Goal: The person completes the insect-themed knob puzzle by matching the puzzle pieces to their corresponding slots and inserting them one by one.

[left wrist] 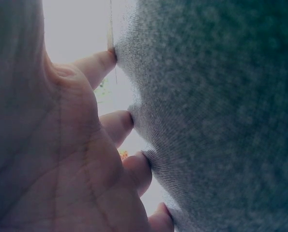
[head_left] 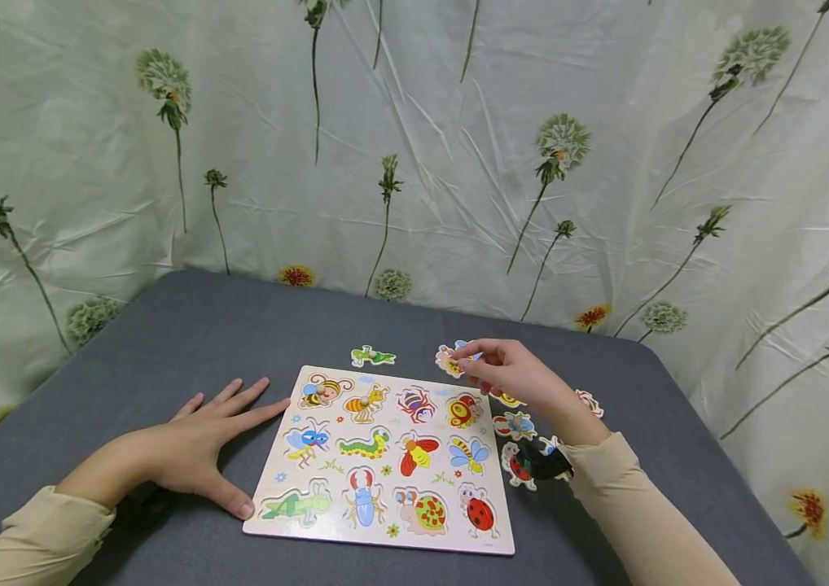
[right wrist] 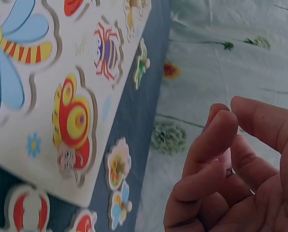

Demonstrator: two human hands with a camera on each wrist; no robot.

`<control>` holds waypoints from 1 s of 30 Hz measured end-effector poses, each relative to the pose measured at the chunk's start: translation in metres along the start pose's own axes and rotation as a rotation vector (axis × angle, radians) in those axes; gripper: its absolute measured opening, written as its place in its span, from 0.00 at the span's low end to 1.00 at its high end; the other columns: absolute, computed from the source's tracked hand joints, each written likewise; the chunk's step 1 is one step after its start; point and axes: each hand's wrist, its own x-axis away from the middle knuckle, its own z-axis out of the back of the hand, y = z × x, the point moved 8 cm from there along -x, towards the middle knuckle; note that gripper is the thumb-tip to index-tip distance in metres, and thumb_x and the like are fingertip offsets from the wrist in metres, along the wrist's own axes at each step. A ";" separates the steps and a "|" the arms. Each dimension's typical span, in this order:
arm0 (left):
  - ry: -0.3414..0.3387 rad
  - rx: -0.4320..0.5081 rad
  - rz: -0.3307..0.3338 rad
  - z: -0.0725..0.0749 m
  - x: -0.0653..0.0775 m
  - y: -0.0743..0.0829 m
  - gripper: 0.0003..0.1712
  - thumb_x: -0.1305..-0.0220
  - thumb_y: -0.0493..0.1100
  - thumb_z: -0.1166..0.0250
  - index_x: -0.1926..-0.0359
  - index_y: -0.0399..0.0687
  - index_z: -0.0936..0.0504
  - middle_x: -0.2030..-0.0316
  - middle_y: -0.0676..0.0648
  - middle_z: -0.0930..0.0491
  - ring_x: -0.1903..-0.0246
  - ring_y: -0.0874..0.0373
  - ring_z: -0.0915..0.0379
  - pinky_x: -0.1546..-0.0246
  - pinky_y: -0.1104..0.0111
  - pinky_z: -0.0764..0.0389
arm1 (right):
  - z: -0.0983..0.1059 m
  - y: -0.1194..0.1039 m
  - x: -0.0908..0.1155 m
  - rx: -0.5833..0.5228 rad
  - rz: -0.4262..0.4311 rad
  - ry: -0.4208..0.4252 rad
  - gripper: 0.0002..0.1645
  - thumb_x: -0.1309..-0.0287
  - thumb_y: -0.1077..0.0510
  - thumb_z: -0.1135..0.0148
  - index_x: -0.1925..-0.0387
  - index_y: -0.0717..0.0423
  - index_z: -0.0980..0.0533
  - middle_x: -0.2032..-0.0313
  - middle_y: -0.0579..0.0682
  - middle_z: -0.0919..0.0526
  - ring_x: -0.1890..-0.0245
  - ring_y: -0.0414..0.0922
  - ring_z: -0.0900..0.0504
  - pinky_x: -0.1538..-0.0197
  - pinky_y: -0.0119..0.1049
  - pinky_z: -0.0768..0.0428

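A wooden peg puzzle board [head_left: 334, 532] with insect pictures lies on the table. Its top-left corner holds a bee piece [head_left: 322, 392] and an orange-striped insect piece [head_left: 366, 404], both with knobs. My left hand [head_left: 190, 454] is spread flat, thumb and index finger touching the board's left edge; its fingertips press the cloth in the left wrist view. Over the board's far right corner hovers my right hand [head_left: 520, 381], fingers bent, nothing visible between them. Close to its fingertips in the head view are a snail piece [right wrist: 116, 169] and a blue-winged piece [right wrist: 117, 209], both lying on the table.
A grasshopper piece [head_left: 373, 356] lies behind the board. Right of it are a beetle piece [head_left: 515, 426], a ladybug piece [head_left: 515, 467] and several others, partly hidden by my right arm. A flowered curtain [head_left: 429, 163] hangs behind the dark cloth-covered table [head_left: 224, 325].
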 end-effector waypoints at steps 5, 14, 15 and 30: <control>-0.009 0.003 0.009 -0.001 0.001 -0.002 0.74 0.58 0.72 0.15 0.13 0.68 0.45 0.13 0.34 0.59 0.18 0.19 0.70 0.32 0.17 0.66 | 0.011 0.009 0.008 -0.013 -0.031 0.015 0.22 0.21 0.52 0.38 0.35 0.60 0.20 0.63 0.56 0.16 0.67 0.50 0.20 0.63 0.40 0.20; -0.006 0.009 0.018 -0.003 0.000 -0.003 0.75 0.60 0.76 0.16 0.14 0.70 0.44 0.13 0.35 0.59 0.17 0.21 0.70 0.32 0.17 0.66 | 0.028 0.025 0.020 0.006 -0.075 0.046 0.25 0.21 0.49 0.37 0.34 0.59 0.20 0.61 0.54 0.15 0.66 0.50 0.20 0.65 0.39 0.22; -0.005 0.010 0.015 -0.003 0.000 -0.002 0.75 0.60 0.76 0.16 0.14 0.70 0.44 0.13 0.35 0.58 0.17 0.20 0.70 0.32 0.17 0.65 | 0.030 0.026 0.022 0.003 -0.075 0.047 0.25 0.21 0.49 0.38 0.33 0.59 0.20 0.62 0.53 0.16 0.66 0.49 0.21 0.64 0.39 0.22; 0.003 0.002 0.010 -0.002 -0.001 -0.003 0.75 0.60 0.75 0.16 0.14 0.71 0.45 0.13 0.35 0.58 0.18 0.20 0.70 0.32 0.17 0.65 | 0.051 0.047 0.043 -0.036 -0.104 0.072 0.28 0.20 0.49 0.40 0.31 0.64 0.24 0.65 0.50 0.17 0.67 0.49 0.21 0.62 0.40 0.21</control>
